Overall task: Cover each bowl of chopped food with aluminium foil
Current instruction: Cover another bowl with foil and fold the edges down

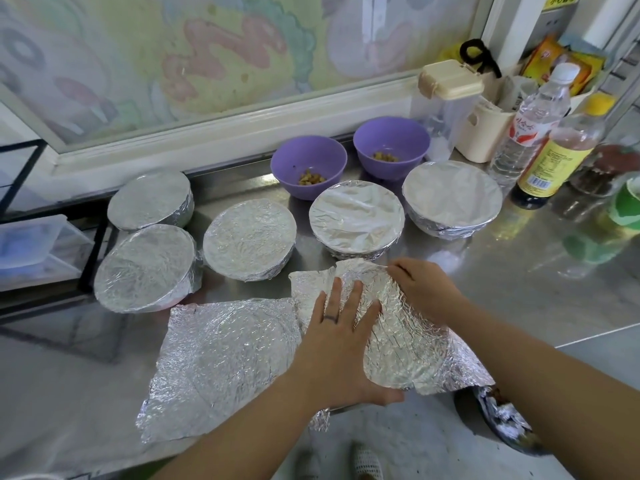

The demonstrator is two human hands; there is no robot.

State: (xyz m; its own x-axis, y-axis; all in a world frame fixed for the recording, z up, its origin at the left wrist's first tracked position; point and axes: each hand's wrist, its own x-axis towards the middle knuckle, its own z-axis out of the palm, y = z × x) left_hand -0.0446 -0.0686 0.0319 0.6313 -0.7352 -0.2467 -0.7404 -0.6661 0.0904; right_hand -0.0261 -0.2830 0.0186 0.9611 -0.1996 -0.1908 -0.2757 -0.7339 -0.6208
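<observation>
The bowl beneath the foil sheet [401, 341], lower centre of the frame, is wholly hidden, only a round bulge. The sheet's long axis slants from upper left to lower right. The left hand [341, 341] presses flat on it, fingers straight; the right hand [424, 289] curls its fingers over the far edge, gripping it.

Clear bottle [530, 126] and sauce bottle [557, 157] (yellow cap) stand near a green cup [627, 206]

Two open bowls [308, 165] stand behind five foil-covered bowls [356, 218].
</observation>
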